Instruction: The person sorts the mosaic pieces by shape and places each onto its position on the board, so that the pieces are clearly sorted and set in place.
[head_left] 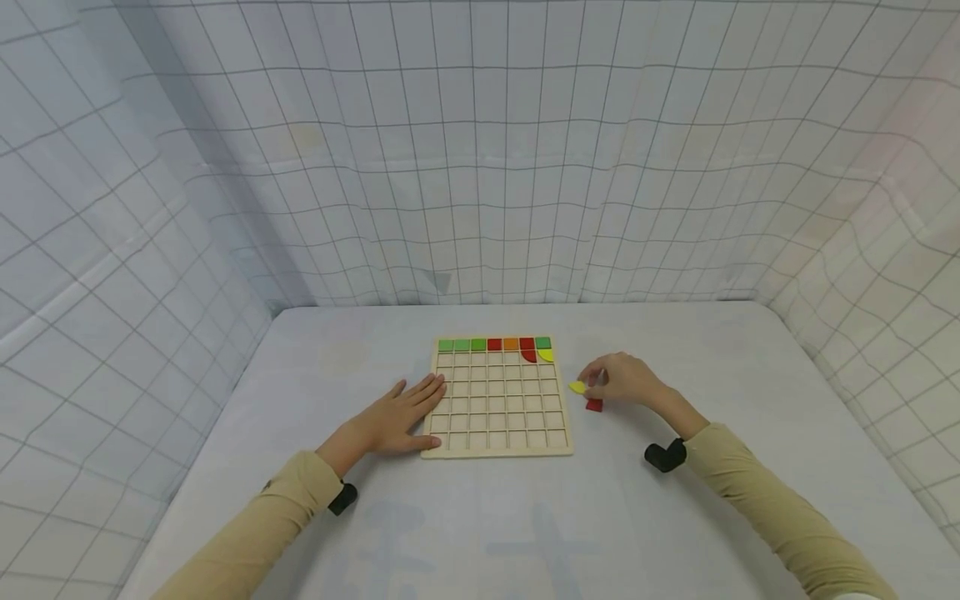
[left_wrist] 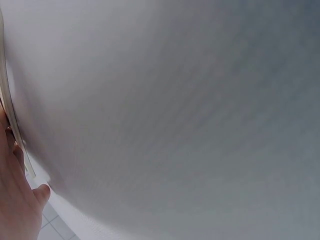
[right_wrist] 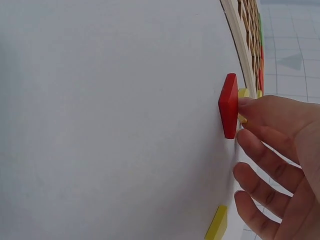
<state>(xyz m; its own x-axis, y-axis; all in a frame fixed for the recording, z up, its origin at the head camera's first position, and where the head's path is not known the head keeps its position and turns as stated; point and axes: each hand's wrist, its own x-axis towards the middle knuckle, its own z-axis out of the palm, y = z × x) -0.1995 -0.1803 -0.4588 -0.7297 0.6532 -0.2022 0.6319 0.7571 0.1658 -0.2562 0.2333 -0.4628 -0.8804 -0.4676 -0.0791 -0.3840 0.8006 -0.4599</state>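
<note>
Yellow piece (head_left: 577, 387), pinched in right hand (head_left: 621, 379); long axis sideways, tip toward board (head_left: 497, 403); left hand (head_left: 397, 419) flat.

Booth-like, lab-type setup, exact sort unclear: wht tbl (head_left: 697, 342), grid-lined cloth walls (head_left: 525, 167) 3 sides.

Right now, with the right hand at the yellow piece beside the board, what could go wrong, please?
The loose red piece lies close to the right hand and might be knocked aside. The yellow piece, pinched near the fingertips, could slip. The left hand rests at the left edge of the board; a push there might shift it and jar the top-row pieces.
</note>
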